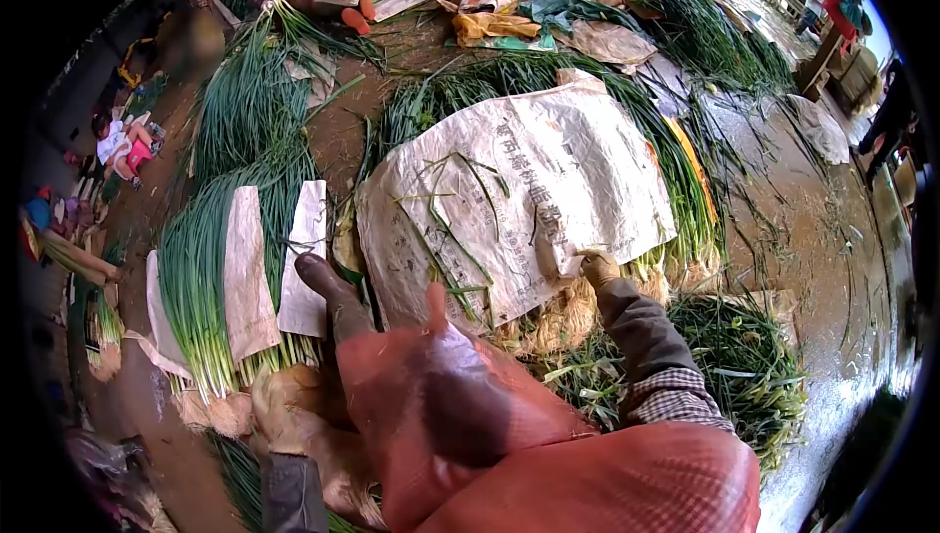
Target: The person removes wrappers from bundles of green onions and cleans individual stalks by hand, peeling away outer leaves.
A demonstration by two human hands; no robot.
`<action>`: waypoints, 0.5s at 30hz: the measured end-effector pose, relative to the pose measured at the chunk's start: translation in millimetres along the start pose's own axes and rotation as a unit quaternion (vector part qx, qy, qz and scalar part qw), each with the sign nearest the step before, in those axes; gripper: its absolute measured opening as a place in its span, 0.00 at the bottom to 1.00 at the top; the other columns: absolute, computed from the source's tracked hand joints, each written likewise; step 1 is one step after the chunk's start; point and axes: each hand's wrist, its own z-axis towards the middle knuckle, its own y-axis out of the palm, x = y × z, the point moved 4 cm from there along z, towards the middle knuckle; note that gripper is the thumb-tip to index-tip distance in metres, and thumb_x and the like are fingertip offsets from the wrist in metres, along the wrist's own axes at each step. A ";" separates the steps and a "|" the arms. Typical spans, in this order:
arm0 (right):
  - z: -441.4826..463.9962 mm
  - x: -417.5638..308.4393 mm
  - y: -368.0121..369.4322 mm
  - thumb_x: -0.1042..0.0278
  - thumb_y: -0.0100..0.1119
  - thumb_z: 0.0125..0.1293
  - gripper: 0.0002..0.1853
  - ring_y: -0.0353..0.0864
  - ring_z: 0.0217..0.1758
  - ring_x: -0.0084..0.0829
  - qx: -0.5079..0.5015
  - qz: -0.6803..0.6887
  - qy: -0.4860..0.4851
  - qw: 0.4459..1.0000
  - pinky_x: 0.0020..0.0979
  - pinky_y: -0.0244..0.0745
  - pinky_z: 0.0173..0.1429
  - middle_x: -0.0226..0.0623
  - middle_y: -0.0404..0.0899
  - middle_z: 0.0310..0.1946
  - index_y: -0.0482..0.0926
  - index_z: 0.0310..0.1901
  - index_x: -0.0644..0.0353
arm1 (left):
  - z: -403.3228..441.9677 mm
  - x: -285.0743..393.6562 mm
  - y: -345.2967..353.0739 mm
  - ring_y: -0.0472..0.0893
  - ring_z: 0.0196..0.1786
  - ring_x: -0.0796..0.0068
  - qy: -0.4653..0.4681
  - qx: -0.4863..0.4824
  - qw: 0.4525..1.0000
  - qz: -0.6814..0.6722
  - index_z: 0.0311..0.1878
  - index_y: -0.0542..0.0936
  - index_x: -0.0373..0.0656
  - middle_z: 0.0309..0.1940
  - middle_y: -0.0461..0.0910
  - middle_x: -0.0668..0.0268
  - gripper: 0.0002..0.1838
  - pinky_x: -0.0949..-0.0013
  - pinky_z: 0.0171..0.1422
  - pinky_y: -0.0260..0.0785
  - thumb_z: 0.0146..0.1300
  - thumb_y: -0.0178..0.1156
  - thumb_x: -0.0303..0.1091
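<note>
A large white woven sack (519, 190) with dark printed characters lies over a pile of long green stalks (509, 73). Loose leaves are scattered on top of it. My right hand (597, 267), in a yellowish glove, is closed on the sack's lower right edge, above the pale roots. At the lower left, my left hand (282, 411), gloved too, is beside the root ends of bundled stalks (191, 288). Its fingers blend with the pale material around them. White strips (250, 274) lie across that bundle.
A red cloth (548, 464) covers my lap. Trimmed greens (739, 367) are heaped at the right. More stalks (700, 29) and crumpled sacks (494, 19) lie farther off on the wet brown floor (783, 210). Several people are around the edges, one seated child (127, 148) at the left.
</note>
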 end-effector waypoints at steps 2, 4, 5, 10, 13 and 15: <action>14.4 -33.0 -30.8 0.69 0.50 0.67 0.12 0.81 0.36 0.27 -0.064 0.167 0.054 0.982 0.29 0.75 0.39 0.34 0.84 0.36 0.82 0.48 0.54 | 39.6 67.1 107.6 0.71 0.59 0.69 -0.104 -0.069 0.992 -0.035 0.63 0.66 0.37 0.57 0.71 0.58 0.25 0.68 0.62 0.63 0.65 0.55 0.34; 39.1 -88.8 -51.0 0.70 0.48 0.68 0.16 0.79 0.36 0.28 0.009 0.529 0.020 0.849 0.25 0.78 0.45 0.40 0.82 0.39 0.75 0.53 0.67 | 66.6 58.0 195.7 0.74 0.58 0.67 -0.167 -0.275 0.940 -0.117 0.64 0.65 0.36 0.59 0.71 0.54 0.28 0.64 0.61 0.66 0.64 0.58 0.39; 41.0 -133.1 -59.5 0.71 0.46 0.68 0.17 0.79 0.37 0.27 0.038 0.454 0.032 0.890 0.25 0.78 0.49 0.44 0.81 0.42 0.72 0.55 0.70 | 70.4 61.9 235.2 0.72 0.59 0.61 -0.180 -0.366 0.905 -0.118 0.67 0.62 0.38 0.61 0.68 0.54 0.34 0.59 0.62 0.65 0.64 0.57 0.49; 33.4 -354.7 10.8 0.65 0.46 0.70 0.17 0.77 0.51 0.42 -0.187 0.334 -0.091 0.919 0.34 0.71 0.58 0.49 0.79 0.48 0.73 0.58 0.57 | 146.9 85.3 356.7 0.76 0.49 0.65 -0.257 -0.377 0.859 -0.231 0.60 0.68 0.39 0.50 0.75 0.58 0.32 0.64 0.54 0.69 0.59 0.62 0.50; -3.3 -395.5 65.2 0.62 0.55 0.67 0.21 0.73 0.57 0.34 -0.231 0.359 -0.302 0.852 0.30 0.66 0.62 0.45 0.75 0.54 0.71 0.60 0.57 | 211.3 78.4 309.5 0.79 0.41 0.70 -0.029 -0.326 0.945 0.008 0.52 0.74 0.32 0.42 0.79 0.61 0.20 0.70 0.46 0.72 0.54 0.56 0.28; -32.5 -368.5 89.2 0.59 0.57 0.64 0.26 0.69 0.61 0.42 -0.234 0.275 -0.350 0.864 0.34 0.65 0.65 0.48 0.71 0.57 0.68 0.62 0.58 | 264.8 53.3 226.9 0.78 0.41 0.69 0.028 -0.231 0.971 0.053 0.53 0.72 0.30 0.42 0.78 0.58 0.24 0.68 0.47 0.71 0.51 0.57 0.28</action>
